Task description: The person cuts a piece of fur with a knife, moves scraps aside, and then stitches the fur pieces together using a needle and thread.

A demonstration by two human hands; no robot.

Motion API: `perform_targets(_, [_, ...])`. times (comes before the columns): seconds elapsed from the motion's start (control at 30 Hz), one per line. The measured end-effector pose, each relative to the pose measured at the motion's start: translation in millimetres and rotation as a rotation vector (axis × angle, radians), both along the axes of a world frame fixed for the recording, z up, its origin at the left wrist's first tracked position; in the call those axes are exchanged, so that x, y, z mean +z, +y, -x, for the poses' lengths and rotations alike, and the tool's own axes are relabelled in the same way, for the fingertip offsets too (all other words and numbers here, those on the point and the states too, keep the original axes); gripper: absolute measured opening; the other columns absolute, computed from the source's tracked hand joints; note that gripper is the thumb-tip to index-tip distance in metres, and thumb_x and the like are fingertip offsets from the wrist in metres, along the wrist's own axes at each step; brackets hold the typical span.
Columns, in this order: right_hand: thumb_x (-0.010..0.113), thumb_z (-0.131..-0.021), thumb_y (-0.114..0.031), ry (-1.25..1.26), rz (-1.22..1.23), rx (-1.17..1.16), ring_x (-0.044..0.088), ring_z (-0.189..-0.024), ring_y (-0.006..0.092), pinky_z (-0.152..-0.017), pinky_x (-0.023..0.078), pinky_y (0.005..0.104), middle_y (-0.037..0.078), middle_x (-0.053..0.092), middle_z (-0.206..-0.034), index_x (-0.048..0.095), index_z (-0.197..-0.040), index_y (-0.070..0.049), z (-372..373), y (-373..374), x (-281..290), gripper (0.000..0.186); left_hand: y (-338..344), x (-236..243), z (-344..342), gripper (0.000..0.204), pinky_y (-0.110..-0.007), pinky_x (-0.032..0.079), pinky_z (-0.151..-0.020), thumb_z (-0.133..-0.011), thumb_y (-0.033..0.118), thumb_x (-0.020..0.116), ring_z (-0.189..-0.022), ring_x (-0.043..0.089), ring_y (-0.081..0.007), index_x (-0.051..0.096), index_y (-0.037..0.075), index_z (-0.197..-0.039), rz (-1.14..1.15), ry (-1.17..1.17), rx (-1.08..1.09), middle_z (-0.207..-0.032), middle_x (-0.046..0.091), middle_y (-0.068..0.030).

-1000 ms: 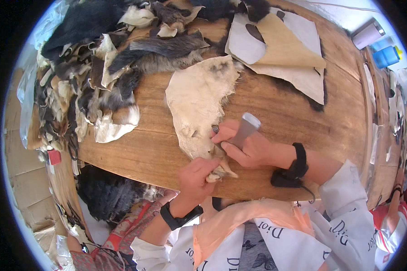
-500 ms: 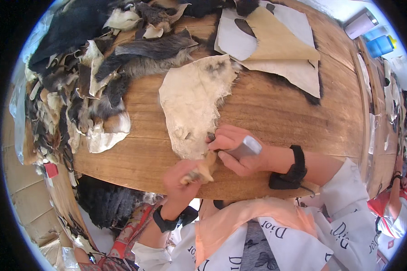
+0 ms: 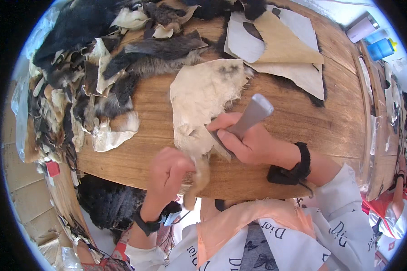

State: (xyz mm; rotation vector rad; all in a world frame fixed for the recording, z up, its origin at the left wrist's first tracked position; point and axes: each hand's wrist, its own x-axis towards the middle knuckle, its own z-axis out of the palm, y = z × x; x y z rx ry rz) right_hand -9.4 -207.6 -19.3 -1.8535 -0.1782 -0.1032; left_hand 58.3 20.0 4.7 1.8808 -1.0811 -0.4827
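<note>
Since the frame half a second ago, the left hand (image 3: pixel 169 174) has moved leftward, away from the right hand (image 3: pixel 254 143), and a narrow furry strip (image 3: pixel 202 175) now hangs beside it, its lower end over the table's near edge. The left fingers are curled in; blur hides whether they pinch the strip, so I cannot tell. The right fingers are wrapped around a grey metal tool (image 3: pixel 252 116), its handle now tilted up and its flat end pointing down over the hide's lower right edge. The pale hide (image 3: pixel 203 90) lies skin side up on the wooden table (image 3: pixel 298 122), just ahead of both hands. Farther out, fur scraps (image 3: pixel 83 86) heap at the left, and layered white and tan pieces (image 3: pixel 291 43) lie beyond the hide on the right.
</note>
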Motion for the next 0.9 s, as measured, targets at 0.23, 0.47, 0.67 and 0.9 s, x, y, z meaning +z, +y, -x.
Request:
perform_targets(0.23, [0.047,-0.085,-0.005,-0.026,-0.004,-0.099,0.054,-0.071,0.0190,-0.064,0.042,0.0308,0.009,0.057,-0.078,0.057,-0.096,0.000,-9.7,14.1,-12.9,0.016,-32.9,-3.8,17.2,0.040,-0.034,0.042,-0.075,-0.065,0.025,0.071,-0.090,0.053,-0.0269,0.058,0.005,-0.098,-0.207,-0.410,0.226,-0.095,0.057,-0.0086])
perform_targets(0.47, [0.048,-0.083,-0.006,-0.085,0.081,-0.142,0.054,-0.069,0.0238,-0.064,0.042,0.0323,0.013,0.058,-0.076,0.059,-0.091,-0.001,-13.0,18.6,-20.6,0.015,-43.4,-17.6,31.7,0.036,-0.032,0.043,-0.066,-0.067,0.016,0.063,-0.080,0.052,-0.0219,0.057,-0.001,-0.098,-0.409,-0.816,0.158,-0.088,0.055,-0.0071])
perform_targets(0.67, [0.053,-0.078,-0.010,-0.033,0.149,-0.265,0.056,-0.063,0.0372,-0.058,0.044,0.0419,0.018,0.056,-0.067,0.056,-0.083,-0.001,-12.9,27.5,-11.0,0.011,-42.3,-17.4,20.4,0.023,-0.030,0.043,-0.056,-0.065,0.008,0.059,-0.070,0.052,-0.0221,0.059,-0.001,-0.086,-0.334,-0.745,0.017,-0.077,0.052,-0.0086])
perform_targets(0.9, [0.053,-0.077,-0.008,-0.318,0.215,-0.226,0.054,-0.070,0.0376,-0.061,0.044,0.0430,0.018,0.053,-0.074,0.052,-0.084,-0.004,-2.9,31.5,-14.7,0.008,-39.8,-23.2,-4.2,0.013,-0.034,0.047,-0.056,-0.069,0.004,0.063,-0.063,0.058,-0.0247,0.063,0.003,-0.082,-0.030,-0.205,0.217,-0.068,0.056,-0.0091])
